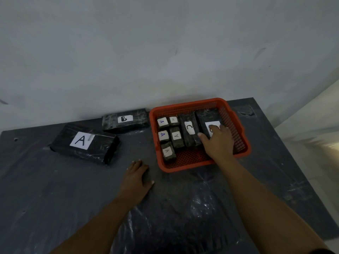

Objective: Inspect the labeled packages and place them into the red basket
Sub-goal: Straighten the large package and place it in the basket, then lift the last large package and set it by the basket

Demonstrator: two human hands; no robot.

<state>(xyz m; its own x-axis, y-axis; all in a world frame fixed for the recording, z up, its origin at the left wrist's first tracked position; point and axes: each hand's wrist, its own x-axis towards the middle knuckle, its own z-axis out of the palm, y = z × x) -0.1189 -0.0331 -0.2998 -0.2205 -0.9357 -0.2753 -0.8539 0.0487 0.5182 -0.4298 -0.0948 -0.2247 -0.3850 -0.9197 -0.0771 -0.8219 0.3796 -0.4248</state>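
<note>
Left hand: my left hand [136, 176] lies flat on the table [55, 208], fingers together, thumb out, holding nothing; I'd keep it there as a brace, just short of the basket's near corner.
Right hand: my right hand [218, 142] is inside the basket [244, 142], fingers loosely spread over the rightmost package [205, 119], palm down on it; I cannot tell whether it grips or only presses.
Step in hand: seating that package, I judge. I'd push it flat against the C package [189, 128], then lift straight up so the mesh wall isn't snagged.
Label check: my fingers hide most of its white label; the letter is unreadable.
Basket contents: five small A packages [177, 137] in two columns on the left, then the C package, then the one under my hand.
Still out: the big A package [84, 143] and, behind it, the B package [125, 121], both left of the basket on the table.
Surface: dark plastic sheet, creased and glossy near me.
Room: a plain pale wall [165, 43] behind the table; a lighter floor to the right.
</note>
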